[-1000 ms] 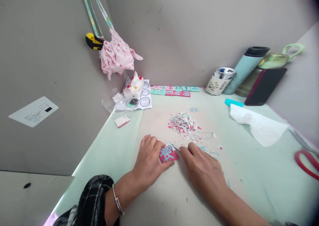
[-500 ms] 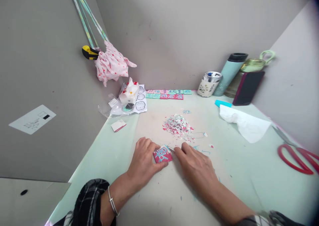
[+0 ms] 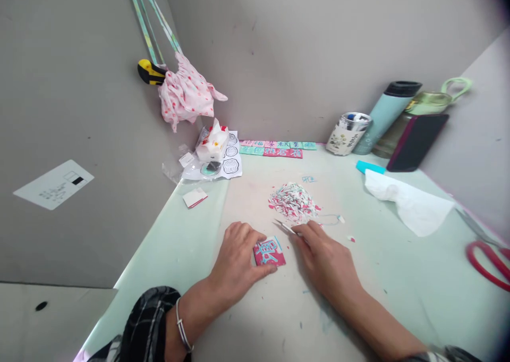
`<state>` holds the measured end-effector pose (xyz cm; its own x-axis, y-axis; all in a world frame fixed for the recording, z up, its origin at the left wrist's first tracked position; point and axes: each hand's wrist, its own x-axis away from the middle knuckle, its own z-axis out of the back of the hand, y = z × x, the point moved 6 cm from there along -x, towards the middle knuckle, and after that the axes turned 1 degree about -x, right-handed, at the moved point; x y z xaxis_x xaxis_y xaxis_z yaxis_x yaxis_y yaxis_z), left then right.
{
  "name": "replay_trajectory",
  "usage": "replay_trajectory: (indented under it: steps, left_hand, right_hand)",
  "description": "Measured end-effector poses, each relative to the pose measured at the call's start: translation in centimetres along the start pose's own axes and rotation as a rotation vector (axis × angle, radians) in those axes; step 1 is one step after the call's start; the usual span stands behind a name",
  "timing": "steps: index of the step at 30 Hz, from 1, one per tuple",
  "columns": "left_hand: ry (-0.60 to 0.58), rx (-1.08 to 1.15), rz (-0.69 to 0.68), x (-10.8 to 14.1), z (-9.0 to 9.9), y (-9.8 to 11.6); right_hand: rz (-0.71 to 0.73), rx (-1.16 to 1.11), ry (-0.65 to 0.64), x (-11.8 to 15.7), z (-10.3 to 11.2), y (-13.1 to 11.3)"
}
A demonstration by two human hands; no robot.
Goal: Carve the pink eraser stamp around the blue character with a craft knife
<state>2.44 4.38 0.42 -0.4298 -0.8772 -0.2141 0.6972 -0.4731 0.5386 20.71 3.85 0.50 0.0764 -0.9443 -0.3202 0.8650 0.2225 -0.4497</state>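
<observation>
My left hand point(image 3: 236, 258) presses down a small red square card with a light-blue cut character point(image 3: 270, 251) on the pale green table point(image 3: 183, 234). My right hand point(image 3: 324, 258) grips thin metal tweezers point(image 3: 285, 227), whose tips point up and left, lifted just off the card's upper right corner. A pile of red, white and blue paper scraps point(image 3: 294, 201) lies just beyond the tweezers.
A row of finished red and teal character cards point(image 3: 279, 148) lines the back wall. A tissue pack point(image 3: 213, 143), pen cup point(image 3: 348, 133), bottles point(image 3: 381, 117), dark phone point(image 3: 416, 141), white tissue point(image 3: 410, 205) and red scissors point(image 3: 488, 258) ring the work area. A small white card point(image 3: 195, 197) lies at left.
My right hand has pulled the tweezers up and away from the card's edge toward the scrap pile. My left hand stays on the card.
</observation>
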Motion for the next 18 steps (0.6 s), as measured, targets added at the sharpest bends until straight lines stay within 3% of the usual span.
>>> replay_trajectory:
  steps: [8, 13, 18]
  left_hand:
    - [-0.03, -0.01, 0.029, -0.7, 1.5, 1.5]
    - [-0.123, -0.053, -0.025, -1.9, 1.8, 3.4]
    - [-0.27, -0.183, -0.066, -3.2, 0.7, 4.3]
  right_hand:
    - [-0.27, -0.467, -0.106, 0.0, 0.8, 1.0]
    - [-0.343, -0.689, -0.199, 0.0, 0.4, 0.4]
    - [-0.39, -0.828, -0.304, 0.4, 0.3, -0.2]
